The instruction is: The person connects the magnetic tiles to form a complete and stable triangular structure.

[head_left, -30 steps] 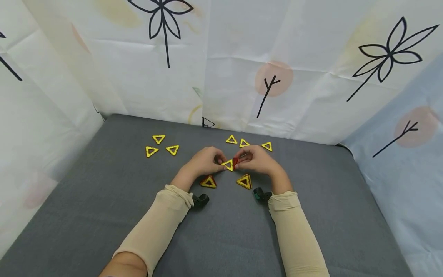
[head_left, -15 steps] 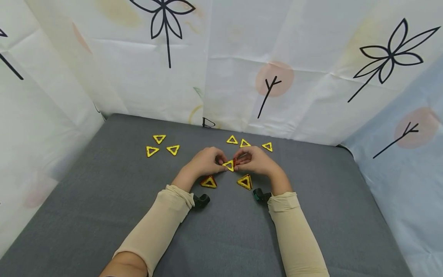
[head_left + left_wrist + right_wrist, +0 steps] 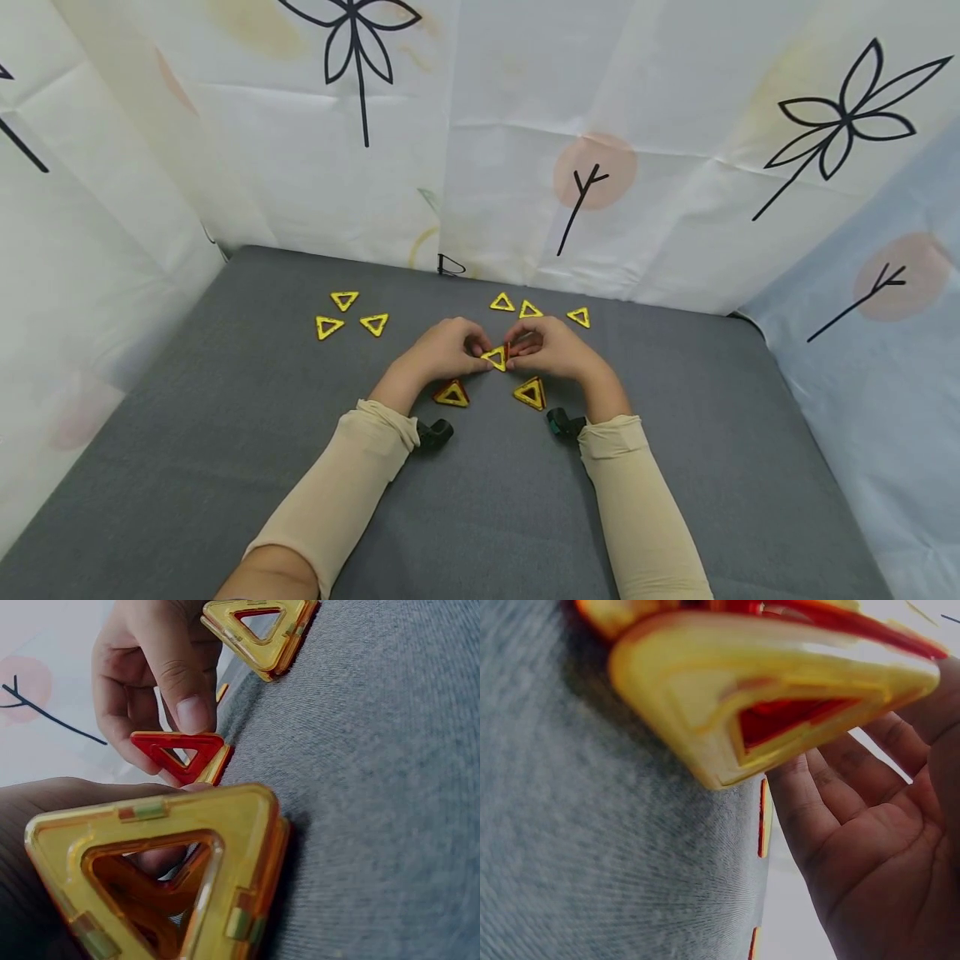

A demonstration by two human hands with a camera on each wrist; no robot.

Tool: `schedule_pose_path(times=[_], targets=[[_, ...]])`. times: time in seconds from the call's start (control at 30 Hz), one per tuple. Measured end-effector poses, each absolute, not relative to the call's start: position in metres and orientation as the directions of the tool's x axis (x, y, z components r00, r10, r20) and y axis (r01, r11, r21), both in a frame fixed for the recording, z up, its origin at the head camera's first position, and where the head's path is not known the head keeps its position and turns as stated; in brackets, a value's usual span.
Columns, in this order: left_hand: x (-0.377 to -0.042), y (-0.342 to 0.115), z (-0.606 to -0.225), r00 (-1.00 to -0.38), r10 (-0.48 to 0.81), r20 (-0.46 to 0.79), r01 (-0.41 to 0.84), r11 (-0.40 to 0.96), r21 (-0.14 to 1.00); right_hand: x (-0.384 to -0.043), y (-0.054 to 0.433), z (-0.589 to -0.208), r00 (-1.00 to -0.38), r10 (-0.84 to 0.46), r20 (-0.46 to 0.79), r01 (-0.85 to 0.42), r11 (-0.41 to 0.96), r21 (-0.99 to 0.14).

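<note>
At centre, left hand (image 3: 444, 347) faces right hand (image 3: 557, 343), both pinching triangles (image 3: 169, 741).

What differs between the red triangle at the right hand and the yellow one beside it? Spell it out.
Colour: the red triangle is red, the yellow triangle yellow. Pose: from the head view, the red triangle shows as a narrow sliver, the yellow triangle its open-centred face. Contact: the right hand pinches the red triangle; the yellow triangle meets the left hand. Both are three-sided frames.

Glossy plastic triangles (image 3: 184, 817); matt cloth (image 3: 480, 508)
</note>
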State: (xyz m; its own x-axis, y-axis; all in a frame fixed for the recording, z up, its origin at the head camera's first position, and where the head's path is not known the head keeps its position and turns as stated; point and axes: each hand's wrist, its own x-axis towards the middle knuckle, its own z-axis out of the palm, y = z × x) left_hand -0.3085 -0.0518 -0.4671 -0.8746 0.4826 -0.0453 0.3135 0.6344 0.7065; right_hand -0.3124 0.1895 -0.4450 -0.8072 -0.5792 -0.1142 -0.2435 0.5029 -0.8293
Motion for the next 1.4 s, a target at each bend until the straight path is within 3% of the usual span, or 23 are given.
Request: schedule_pose_path(times=[0.4,0.77,0.97,1.4], targets=[[-0.309,-0.075,-0.455,-0.876,0.482,-0.02,0.287,0.554,0.782,-0.312,0.188,-0.445,-0.811,-0.574,-0.114,-0.248,0.514,-0.821],[-0.306,-0.14,-0.436,-0.96,0.277,0.041,0.21,0.618,0.758,-0.311,0.188,-0.443,-0.805,-0.582,-0.114,-0.254,0.512,-0.82],[-0.302,-0.178,-0.437,-0.985,0.171,-0.001,0.114,0.659,0.744,-0.311,0.188,-0.443,-0.8,-0.589,-0.115,-0.259,0.511,-0.819],[-0.302,-0.202,-0.442,-0.974,0.196,-0.116,0.058,0.705,0.707,-0.31,0.188,-0.444,-0.799,-0.589,-0.121,-0.253,0.513,-0.82]])
